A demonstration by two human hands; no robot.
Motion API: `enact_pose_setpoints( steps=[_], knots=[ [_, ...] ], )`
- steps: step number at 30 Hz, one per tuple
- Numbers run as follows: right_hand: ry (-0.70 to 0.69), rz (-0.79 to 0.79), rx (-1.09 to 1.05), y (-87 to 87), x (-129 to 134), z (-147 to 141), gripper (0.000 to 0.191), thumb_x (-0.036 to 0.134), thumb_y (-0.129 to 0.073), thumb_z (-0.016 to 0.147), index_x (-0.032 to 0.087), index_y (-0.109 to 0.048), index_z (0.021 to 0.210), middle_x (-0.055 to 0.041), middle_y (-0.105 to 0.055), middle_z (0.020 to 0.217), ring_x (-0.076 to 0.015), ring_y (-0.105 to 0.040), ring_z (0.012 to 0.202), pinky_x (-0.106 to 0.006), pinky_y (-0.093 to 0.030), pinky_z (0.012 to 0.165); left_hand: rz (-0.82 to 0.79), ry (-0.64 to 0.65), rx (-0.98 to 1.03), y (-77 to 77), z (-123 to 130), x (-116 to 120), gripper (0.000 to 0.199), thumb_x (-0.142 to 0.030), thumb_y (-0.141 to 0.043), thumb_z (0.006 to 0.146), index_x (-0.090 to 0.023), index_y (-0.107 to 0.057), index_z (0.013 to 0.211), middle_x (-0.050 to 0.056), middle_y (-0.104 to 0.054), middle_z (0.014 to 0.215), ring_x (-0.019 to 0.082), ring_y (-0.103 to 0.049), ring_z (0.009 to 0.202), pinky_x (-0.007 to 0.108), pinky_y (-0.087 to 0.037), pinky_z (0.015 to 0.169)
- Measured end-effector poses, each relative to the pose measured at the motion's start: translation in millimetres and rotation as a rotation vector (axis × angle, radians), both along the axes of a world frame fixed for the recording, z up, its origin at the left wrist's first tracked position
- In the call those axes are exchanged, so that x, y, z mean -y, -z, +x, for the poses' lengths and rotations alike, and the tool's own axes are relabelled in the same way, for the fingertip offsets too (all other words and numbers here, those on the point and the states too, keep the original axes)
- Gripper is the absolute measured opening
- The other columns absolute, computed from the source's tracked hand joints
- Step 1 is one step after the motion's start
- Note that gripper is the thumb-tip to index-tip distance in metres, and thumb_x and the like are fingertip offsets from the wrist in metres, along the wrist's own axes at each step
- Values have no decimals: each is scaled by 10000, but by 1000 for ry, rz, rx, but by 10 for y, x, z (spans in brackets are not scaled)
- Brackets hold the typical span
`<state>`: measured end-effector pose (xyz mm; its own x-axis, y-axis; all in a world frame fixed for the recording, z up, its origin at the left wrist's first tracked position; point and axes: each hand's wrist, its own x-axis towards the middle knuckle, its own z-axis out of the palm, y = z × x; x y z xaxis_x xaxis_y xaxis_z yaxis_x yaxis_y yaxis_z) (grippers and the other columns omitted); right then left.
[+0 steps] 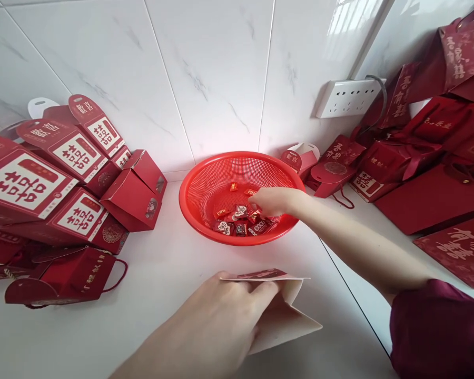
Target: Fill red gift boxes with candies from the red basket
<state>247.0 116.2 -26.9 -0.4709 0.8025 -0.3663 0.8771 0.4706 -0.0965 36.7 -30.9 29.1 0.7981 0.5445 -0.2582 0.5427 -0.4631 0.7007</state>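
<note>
at the far left, red gift boxes [21, 181] lean together, their white panels carrying a large red double-happiness sign, 囍; the raised flaps read 歡喜. below them sits a dark red box with a cord handle [79, 276], with gold characters down its side. just right of the stack stands a plainer red box with small windows [136, 189]

the left hand [221, 316] is curled around a pale-lined paper box [284, 321], its fingers pressed closed on the upper wall. that box lies tilted above the white counter [154, 337], near side of the basket, its open mouth facing right; its long axis is partly hidden by the hand

the red basket [239, 239] rests on the counter by the tiled wall, mouth up. wrapped sweets [240, 211] lie in it, some with white patches and dark characters too small to read surely. the right hand [274, 201] reaches in from the right, fingers bent down at the sweets; whether they pinch one cannot be told

on the wall is a white socket strip [349, 97]. at the right, more red boxes and bags [430, 158] are piled, one small flap reading 歡喜, others bearing pale gold characters
</note>
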Motion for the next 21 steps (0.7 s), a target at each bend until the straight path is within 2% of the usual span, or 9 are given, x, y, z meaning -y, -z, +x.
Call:
enact_pose_setpoints(
  steps=[2,6,9,12,14,16,18,21],
  knots=[
    [-97,-26,-64,8,27,-73,268,119,-624,779,165,-719,1026,-104,-698,887,-249,-640,764,-320,-414,612,12,-9,2,7,5,3,270,-225,-478,921,-325,-632,1119,-5,-707,1099,209,-660,949,313,-484,855],
    [-328,-181,-155,24,87,-210,400,97,-606,779,245,-721,1132,-46,-722,959,-218,-645,820,-279,-424,631,32,-20,-3,44,20,18,309,-272,-516,924,-329,-603,1215,12,-692,1154,232,-634,1079,339,-472,939],
    [-252,-180,-79,15,111,-253,516,48,-606,749,295,-707,1190,-44,-711,1073,-221,-660,840,-287,-448,671,15,-16,-4,37,13,-12,357,-288,-542,913,-350,-580,1262,10,-680,1199,237,-618,1133,350,-475,965],
    [-95,-87,11,25,99,-232,561,45,-658,713,257,-683,1232,-113,-646,1222,-289,-662,920,-337,-474,704,-35,22,15,6,0,-59,409,-310,-622,862,-380,-576,1263,-13,-654,1269,225,-615,1149,333,-473,987],
    [-26,-56,46,55,70,-194,521,63,-696,704,199,-690,1207,-159,-654,1170,-333,-652,952,-366,-486,707,-46,42,45,-4,0,-75,467,-331,-691,810,-394,-575,1257,-34,-633,1309,213,-610,1159,309,-463,1007],
    [27,-51,77,93,29,-146,424,73,-720,690,157,-724,1106,-169,-680,1035,-335,-659,900,-376,-494,685,-33,28,55,-1,10,-68,455,-322,-695,812,-395,-578,1245,-50,-626,1321,193,-608,1163,285,-450,1018],
    [39,-63,86,124,-14,-100,337,72,-737,665,156,-748,992,-144,-685,942,-306,-662,842,-362,-497,672,-12,-1,40,11,26,-46,378,-271,-635,859,-378,-588,1218,-56,-635,1306,170,-615,1146,266,-446,1007],
    [0,-89,62,147,-58,-53,339,96,-762,639,208,-756,958,-93,-679,937,-266,-648,882,-320,-492,698,8,-21,24,28,41,-9,315,-203,-578,880,-336,-603,1164,-52,-659,1261,146,-645,1061,243,-468,933]
  ],
)
